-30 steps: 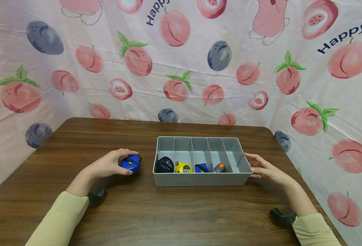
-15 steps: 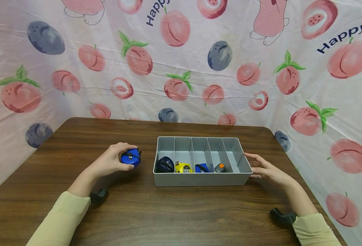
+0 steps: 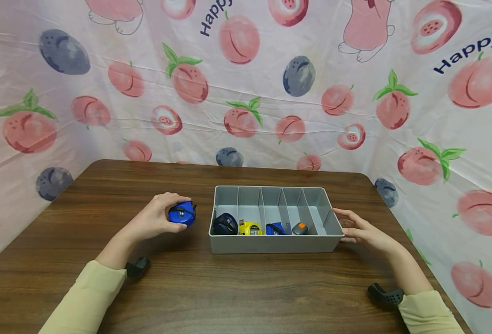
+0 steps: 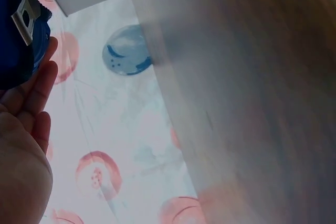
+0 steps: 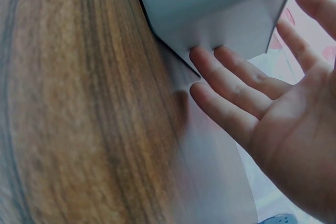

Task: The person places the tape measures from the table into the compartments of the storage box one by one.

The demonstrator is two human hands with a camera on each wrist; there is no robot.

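Observation:
My left hand [image 3: 154, 220] pinches a blue tape measure [image 3: 181, 215] between thumb and fingers, left of a grey divided box [image 3: 271, 244]. A metal hook end shows on the tape measure [image 4: 16, 35] in the left wrist view. The right hand [image 3: 365, 235] touches the box's right end with extended fingertips; the right wrist view shows the fingers [image 5: 231, 85] against that end wall. In the box's compartments, from the left, lie a dark navy tape measure [image 3: 225, 224], a yellow tape measure [image 3: 251, 228], a blue tape measure [image 3: 275, 228] and a small grey item with an orange button [image 3: 300, 228].
The rightmost compartment [image 3: 318, 218] shows its bare floor. A brown wooden table [image 3: 246, 292] lies under everything. Fruit-print cloth [image 3: 262, 102] hangs behind the table and along its sides.
My left hand has raised the blue tape measure a little, then shifted it slightly right, closer to the box. The right hand and the box hold their places.

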